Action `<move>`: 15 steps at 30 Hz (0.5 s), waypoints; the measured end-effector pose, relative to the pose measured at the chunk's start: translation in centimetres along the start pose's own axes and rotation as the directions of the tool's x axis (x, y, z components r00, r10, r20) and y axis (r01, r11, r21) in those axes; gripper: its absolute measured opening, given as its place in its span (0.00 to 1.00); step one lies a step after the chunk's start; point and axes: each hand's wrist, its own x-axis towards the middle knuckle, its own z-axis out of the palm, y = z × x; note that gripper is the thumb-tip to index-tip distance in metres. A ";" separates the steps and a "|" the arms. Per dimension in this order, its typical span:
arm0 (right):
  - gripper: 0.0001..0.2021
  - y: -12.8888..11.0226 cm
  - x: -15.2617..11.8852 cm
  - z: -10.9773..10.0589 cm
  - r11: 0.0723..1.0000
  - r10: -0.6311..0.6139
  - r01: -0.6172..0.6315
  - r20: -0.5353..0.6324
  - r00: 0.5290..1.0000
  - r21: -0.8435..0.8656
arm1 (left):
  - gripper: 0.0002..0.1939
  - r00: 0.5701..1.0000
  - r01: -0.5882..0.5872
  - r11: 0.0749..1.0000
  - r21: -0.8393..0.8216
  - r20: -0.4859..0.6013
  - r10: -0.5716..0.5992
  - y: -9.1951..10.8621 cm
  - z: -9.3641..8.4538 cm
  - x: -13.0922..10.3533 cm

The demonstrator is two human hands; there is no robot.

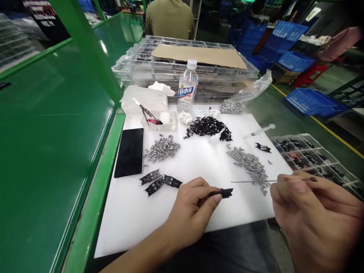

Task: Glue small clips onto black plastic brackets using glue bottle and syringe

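Left hand (191,206) pinches a small black plastic clip (226,193) between thumb and fingertips, holding it just above the white board (199,159) near its front edge, middle. Right hand (309,204) has thumb and forefinger pressed together on the back end of a thin metal rod (253,181), other fingers curled in; rod lies roughly level, tip pointing left toward the clip but apart from it. Rod passes over the front end of the grey metal pieces (250,165) strewn along the right side of the board. Second heap of grey pieces (162,147) sits left of centre, a pile of black plastic parts (207,126) toward the back edge. Three finished-looking black clips (159,182) lie in a row near the front left, beside a phone (130,151) at the left edge. Water bottle (187,86) stands at the back edge, in front of stacked clear trays (148,68) topped with cardboard (199,55). Another compartment tray (313,155) off the right edge holds more black parts. Judgement: clip looks very light, stiff, and small enough to flick away; best held by its flat sides near one end, as now, leaving the other end free. Rod looks thin and springy, so a grip nearer the tip would likely steady it. A person in an olive top (170,19) sits beyond the trays.
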 end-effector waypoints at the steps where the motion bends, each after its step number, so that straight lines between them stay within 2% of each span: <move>1: 0.07 0.2 -0.3 -0.2 0.998 0.059 -0.058 -0.016 0.998 0.037 | 0.13 1.000 0.003 1.000 -0.006 -0.006 -0.003 0.0 0.0 0.0; 3: 0.07 0.6 -0.7 -0.5 0.987 0.133 -0.132 -0.007 0.991 0.088 | 0.13 1.000 0.007 1.000 -0.006 -0.017 -0.007 0.1 0.0 0.0; 5: 0.06 1.0 -0.8 -0.7 0.984 0.149 -0.152 0.037 0.988 0.096 | 0.12 1.000 0.016 1.000 0.002 -0.020 -0.016 0.1 0.0 -0.1; 8: 0.05 1.9 -1.3 -1.1 0.988 0.138 -0.141 0.057 0.989 0.058 | 0.12 1.000 0.022 1.000 0.008 -0.020 -0.022 0.1 0.0 -0.1; 11: 0.08 2.6 -1.8 -1.2 0.991 0.129 -0.130 0.061 0.990 0.018 | 0.11 1.000 0.021 1.000 0.013 -0.022 -0.021 0.1 0.1 -0.1; 15: 0.07 2.2 -1.9 -1.0 0.995 0.088 -0.089 0.024 0.996 0.050 | 0.11 0.999 0.033 0.999 -0.001 -0.021 -0.033 0.3 -0.1 -0.2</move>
